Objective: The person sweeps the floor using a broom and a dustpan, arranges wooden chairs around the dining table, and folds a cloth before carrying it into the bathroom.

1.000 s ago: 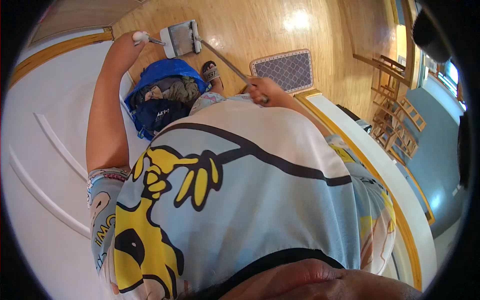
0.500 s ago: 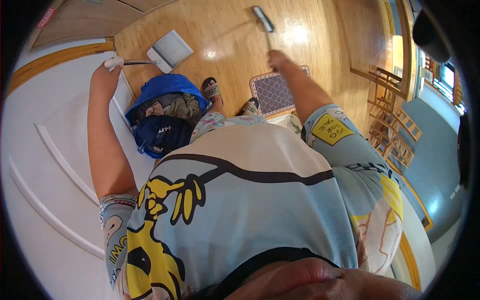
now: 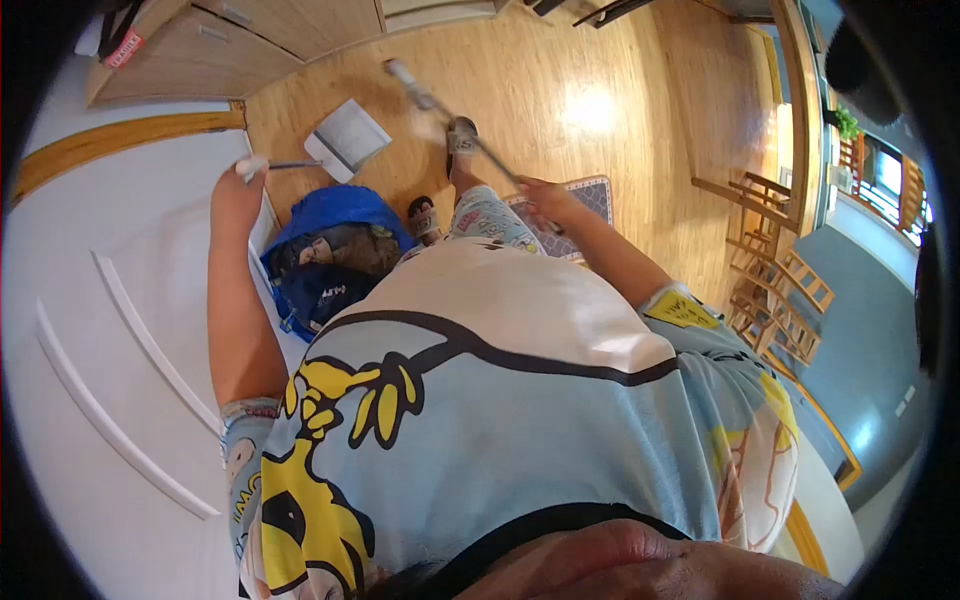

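Observation:
My left hand (image 3: 238, 195) is closed around the pale grip of a long-handled dustpan (image 3: 352, 138), whose white and grey pan rests on the wood floor. In my right hand (image 3: 550, 202) is the thin shaft of a broom (image 3: 490, 155), slanting up and left across the floor. The broom's head is blurred, a short way to the right of the dustpan. My sandalled feet are below, one stepped forward beside the broom shaft.
A blue bag (image 3: 340, 212) stuffed with clothes stands by the white door (image 3: 120, 400). Wooden cabinets (image 3: 235, 50) line the far left. A patterned mat (image 3: 590, 205) lies under my right arm. Wooden chairs (image 3: 785, 290) stand at the right.
The broom has swung left toward the dustpan, and my right hand has come lower and nearer my body. One foot has stepped forward. The view has shifted, showing more cabinet.

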